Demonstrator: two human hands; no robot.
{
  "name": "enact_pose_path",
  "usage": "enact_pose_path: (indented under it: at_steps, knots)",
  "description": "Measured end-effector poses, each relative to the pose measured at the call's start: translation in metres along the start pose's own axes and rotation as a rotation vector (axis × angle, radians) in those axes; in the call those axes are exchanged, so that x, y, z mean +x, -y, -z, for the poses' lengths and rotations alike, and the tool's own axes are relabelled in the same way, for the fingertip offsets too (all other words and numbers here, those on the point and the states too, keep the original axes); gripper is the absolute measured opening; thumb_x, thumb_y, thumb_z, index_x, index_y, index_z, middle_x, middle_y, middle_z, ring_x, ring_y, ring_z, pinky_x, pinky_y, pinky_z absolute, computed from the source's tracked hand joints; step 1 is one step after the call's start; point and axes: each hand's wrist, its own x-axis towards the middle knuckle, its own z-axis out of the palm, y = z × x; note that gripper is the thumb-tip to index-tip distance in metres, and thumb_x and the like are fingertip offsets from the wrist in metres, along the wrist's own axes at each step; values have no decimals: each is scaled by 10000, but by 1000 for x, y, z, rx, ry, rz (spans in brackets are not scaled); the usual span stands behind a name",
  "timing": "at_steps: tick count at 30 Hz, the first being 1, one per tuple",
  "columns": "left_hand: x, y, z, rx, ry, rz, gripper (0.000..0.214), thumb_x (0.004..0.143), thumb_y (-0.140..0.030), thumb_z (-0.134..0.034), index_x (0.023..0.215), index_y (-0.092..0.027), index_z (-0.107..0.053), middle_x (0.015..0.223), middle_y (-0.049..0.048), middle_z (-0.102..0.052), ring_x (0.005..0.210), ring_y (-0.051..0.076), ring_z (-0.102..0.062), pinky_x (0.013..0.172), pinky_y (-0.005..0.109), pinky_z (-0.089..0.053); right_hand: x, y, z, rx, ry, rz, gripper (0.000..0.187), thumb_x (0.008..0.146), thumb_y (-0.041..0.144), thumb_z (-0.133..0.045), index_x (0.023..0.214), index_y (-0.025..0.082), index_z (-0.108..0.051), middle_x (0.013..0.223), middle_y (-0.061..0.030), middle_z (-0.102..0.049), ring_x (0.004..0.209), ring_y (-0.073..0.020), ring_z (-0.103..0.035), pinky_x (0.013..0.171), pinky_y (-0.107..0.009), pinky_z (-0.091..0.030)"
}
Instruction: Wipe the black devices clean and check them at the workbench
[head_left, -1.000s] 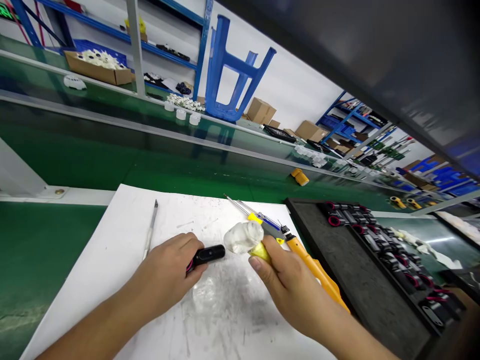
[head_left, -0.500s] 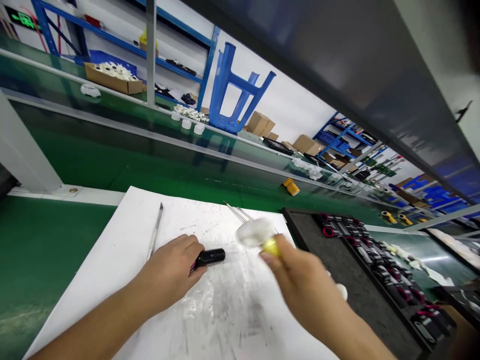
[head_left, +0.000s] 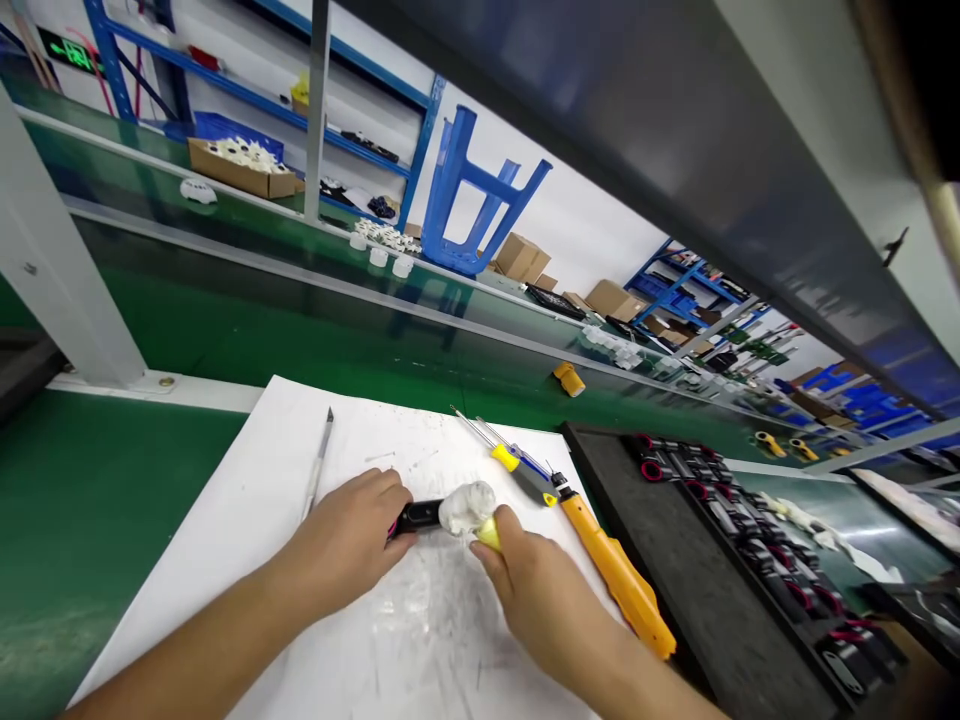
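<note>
My left hand (head_left: pixel 337 540) grips a short black cylindrical part (head_left: pixel 418 517) with a pink ring at its near end. My right hand (head_left: pixel 536 610) holds a wad of white cloth (head_left: pixel 466 508) with a yellow piece (head_left: pixel 487 535) showing beneath it, and the wad presses against the black part's far end. Both hands rest over a white sheet (head_left: pixel 375 440). A craft knife (head_left: pixel 319 465) lies on the sheet to the left. Beyond my right hand lie a yellow-handled screwdriver (head_left: pixel 514 462) and an orange electric screwdriver (head_left: pixel 616 572).
To the right sits a black foam tray (head_left: pixel 720 610) holding rows of black parts with pink rings (head_left: pixel 750 510). The green workbench (head_left: pixel 90 500) surrounds the sheet. Beyond, a green conveyor belt (head_left: pixel 337 330) carries small white and yellow parts, with shelves and cartons behind.
My right hand has moved left and brought the cloth wad from open space onto the end of the black part. The orange tool is back in full view, and the view has shifted slightly.
</note>
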Motion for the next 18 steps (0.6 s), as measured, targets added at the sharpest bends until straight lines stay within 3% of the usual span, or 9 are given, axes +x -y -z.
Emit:
enact_pose_path:
  at_steps: [4, 6, 8, 12, 15, 18]
  knots:
    - [-1, -6, 10, -61, 48, 20, 299, 903, -468, -561, 849, -210, -701, 882, 49, -679, 788, 236, -650, 630, 330, -498, 4, 3, 5, -244, 253, -183, 168, 1017, 331, -430, 893, 231, -482, 675, -50, -670, 590, -258, -614, 516, -281, -214]
    - [-3, -7, 13, -108, 99, 10, 409, 907, -564, -550, 745, -229, -716, 793, 20, -683, 689, 192, -652, 562, 287, -488, 3, 4, 12, -221, 321, -230, 212, 1039, 383, -382, 908, 236, -461, 719, -49, -673, 656, -262, -624, 552, -290, -270]
    - [-4, -7, 15, -127, 101, -5, 457, 913, -601, -537, 708, -236, -722, 781, 19, -685, 728, 193, -661, 576, 278, -497, -1, 3, 17, -141, 362, -216, 230, 1034, 410, -390, 885, 245, -447, 719, -30, -657, 665, -248, -616, 574, -294, -302]
    - [-3, -2, 15, -78, -59, 26, 490, 970, -600, -439, 1076, -199, -699, 1116, 100, -660, 1044, 283, -601, 837, 407, -522, -9, 2, 14, -37, 386, -168, 220, 1018, 404, -415, 864, 251, -449, 755, -29, -663, 686, -232, -626, 586, -291, -343]
    - [-2, 2, 14, -53, -49, 7, 553, 984, -626, -373, 1240, -203, -622, 1257, 117, -600, 1142, 307, -551, 919, 461, -504, -10, 4, 8, -42, 458, -155, 177, 1015, 375, -444, 912, 243, -502, 819, -47, -711, 742, -242, -662, 615, -290, -357]
    - [-2, 4, 13, -34, 86, -73, 599, 801, -691, -665, 1242, -285, -633, 1291, 66, -602, 1166, 336, -543, 919, 468, -511, -6, 7, 3, -85, 513, -109, 110, 1007, 328, -478, 996, 238, -541, 872, -47, -743, 755, -247, -688, 608, -280, -349]
